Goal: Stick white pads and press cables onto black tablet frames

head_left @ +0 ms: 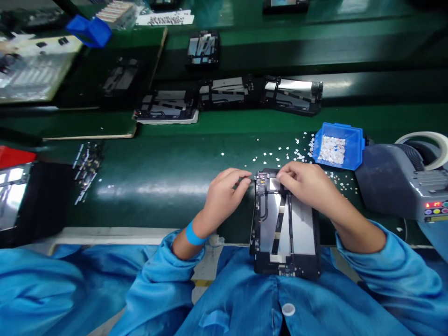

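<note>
A tablet (299,226) is flanked at ten o'clock by the left hand (227,193) and overlapped at one by the right hand (310,183); fingertips are drawn close, anything pinched cannot be discerned.

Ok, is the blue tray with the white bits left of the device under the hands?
No, the blue tray sits to the right of the device, next to the grey machine.

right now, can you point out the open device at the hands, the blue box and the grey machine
Open device (303,226): head view, silver panel right of centre.
Blue box (354,145): head view, bare right inside.
Grey machine (388,182): head view, left side of its housing.
</note>
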Demonstrator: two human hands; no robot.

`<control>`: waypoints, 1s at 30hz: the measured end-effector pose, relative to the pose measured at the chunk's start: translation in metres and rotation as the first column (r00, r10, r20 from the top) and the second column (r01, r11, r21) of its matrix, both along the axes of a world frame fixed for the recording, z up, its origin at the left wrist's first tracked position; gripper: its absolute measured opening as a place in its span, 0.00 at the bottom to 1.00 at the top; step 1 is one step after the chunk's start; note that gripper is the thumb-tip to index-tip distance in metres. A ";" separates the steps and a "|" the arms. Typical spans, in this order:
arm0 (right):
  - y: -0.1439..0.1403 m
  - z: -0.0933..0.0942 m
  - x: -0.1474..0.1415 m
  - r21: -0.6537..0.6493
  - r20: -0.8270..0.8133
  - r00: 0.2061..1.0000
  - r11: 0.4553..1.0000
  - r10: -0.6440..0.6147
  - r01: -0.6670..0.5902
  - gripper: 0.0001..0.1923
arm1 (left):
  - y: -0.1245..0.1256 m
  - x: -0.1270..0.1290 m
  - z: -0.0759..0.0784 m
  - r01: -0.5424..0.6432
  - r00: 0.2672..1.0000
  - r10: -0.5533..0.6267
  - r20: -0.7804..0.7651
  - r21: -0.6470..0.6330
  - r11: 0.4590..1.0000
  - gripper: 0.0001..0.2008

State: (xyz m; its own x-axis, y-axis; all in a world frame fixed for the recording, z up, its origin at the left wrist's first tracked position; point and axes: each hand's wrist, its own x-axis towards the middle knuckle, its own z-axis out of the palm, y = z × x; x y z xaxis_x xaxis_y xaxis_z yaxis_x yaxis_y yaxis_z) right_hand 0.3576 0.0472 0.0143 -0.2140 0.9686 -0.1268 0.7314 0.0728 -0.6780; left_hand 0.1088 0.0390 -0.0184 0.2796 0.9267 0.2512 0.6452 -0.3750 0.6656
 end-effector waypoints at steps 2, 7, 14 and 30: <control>0.009 -0.004 -0.016 -0.046 0.048 0.999 0.999 0.004 -0.001 0.12 | 0.002 -0.001 -0.004 0.081 0.992 -0.073 -0.099 0.073 0.994 0.10; 0.021 -0.013 -0.027 -0.022 0.145 0.989 1.000 -0.003 0.006 0.11 | -0.002 0.001 -0.015 0.217 0.949 -0.182 -0.256 0.118 0.969 0.14; 0.021 -0.013 -0.032 -0.007 0.182 0.983 1.000 -0.007 0.009 0.13 | 0.000 0.003 -0.020 0.256 0.929 -0.200 -0.312 0.149 0.955 0.17; 0.032 -0.009 -0.030 -0.081 0.249 0.964 0.994 0.095 -0.077 0.12 | 0.018 -0.002 0.000 0.386 0.811 -0.277 -0.516 0.116 0.915 0.15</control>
